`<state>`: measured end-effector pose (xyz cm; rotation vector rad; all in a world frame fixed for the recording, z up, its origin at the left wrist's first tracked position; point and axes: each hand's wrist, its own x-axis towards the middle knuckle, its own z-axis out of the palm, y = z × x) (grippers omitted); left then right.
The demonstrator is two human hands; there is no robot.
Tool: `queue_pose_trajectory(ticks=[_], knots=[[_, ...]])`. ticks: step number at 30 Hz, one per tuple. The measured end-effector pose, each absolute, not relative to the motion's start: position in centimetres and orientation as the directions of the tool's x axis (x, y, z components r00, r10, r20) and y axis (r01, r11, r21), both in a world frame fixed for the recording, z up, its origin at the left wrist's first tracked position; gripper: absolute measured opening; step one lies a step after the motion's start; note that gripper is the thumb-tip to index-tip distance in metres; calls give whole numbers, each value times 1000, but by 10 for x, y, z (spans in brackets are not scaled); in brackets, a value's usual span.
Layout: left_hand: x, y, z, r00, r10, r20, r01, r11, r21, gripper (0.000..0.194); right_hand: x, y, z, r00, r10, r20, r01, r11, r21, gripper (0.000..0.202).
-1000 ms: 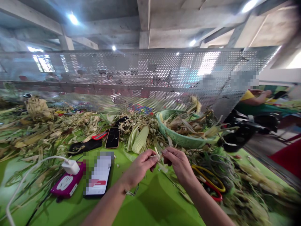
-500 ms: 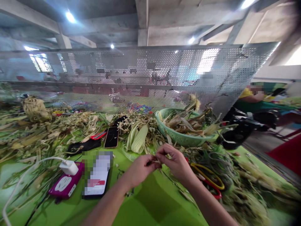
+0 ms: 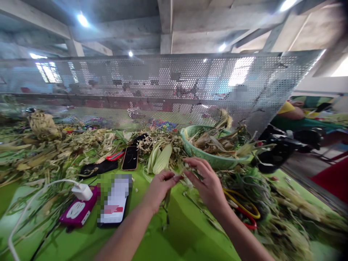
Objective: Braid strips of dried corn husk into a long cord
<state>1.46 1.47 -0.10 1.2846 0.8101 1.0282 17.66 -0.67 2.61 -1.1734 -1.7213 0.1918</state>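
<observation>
Strip of thin, limp, dark green plant material (image 3: 166, 209) is pinched between the closed thumb and fingers of the left hand (image 3: 160, 188), its loose end hung down over the bright green tabletop (image 3: 152, 241). The right hand (image 3: 208, 185) is held just beside it, thumb and fingers parted and slightly curled; whether anything is gripped there cannot be told.

Beyond the hands, a bundle of broad, pale green husks (image 3: 162, 159) is laid among dried scraps. Towards the tabletop's right edge, a round, light green perforated plastic basket (image 3: 214, 160) is filled with brown, dry husks, and yellow and red looped handles (image 3: 243, 203) are partly covered by tangled fibres (image 3: 259, 194).

Towards the left edge, a phone with a lit screen (image 3: 115, 203) is set beside a purple power strip (image 3: 78, 211), into which a white charger plug (image 3: 82, 192) is fitted. Farther back, a dark-screened phone (image 3: 130, 158) is placed beside a red tool (image 3: 116, 156). The far edge is bordered by a grey perforated metal panel (image 3: 136, 81).
</observation>
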Motion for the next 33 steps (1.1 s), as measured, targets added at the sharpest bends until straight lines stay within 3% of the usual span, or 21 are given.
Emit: queue_pose_trajectory(ticks=[3, 8, 14, 20, 33], knots=[[10, 24, -6, 231, 973, -23, -262, 85, 961, 38, 176, -9, 27, 50, 741, 669, 616, 505, -605, 13], [10, 29, -11, 150, 986, -66, -381, 119, 917, 39, 164, -14, 21, -133, 792, 596, 682, 510, -525, 8], [15, 21, -8, 119, 987, -112, -346, 147, 927, 37, 156, -14, 14, -193, 802, 566, 832, 439, -339, 17], [19, 15, -4, 133, 989, -62, -273, 96, 957, 39, 154, -13, 8, -213, 800, 560, 915, 365, -174, 20], [26, 11, -8, 130, 991, -14, -319, 55, 946, 30, 150, -15, 2, -199, 829, 523, 954, 285, -89, 15]])
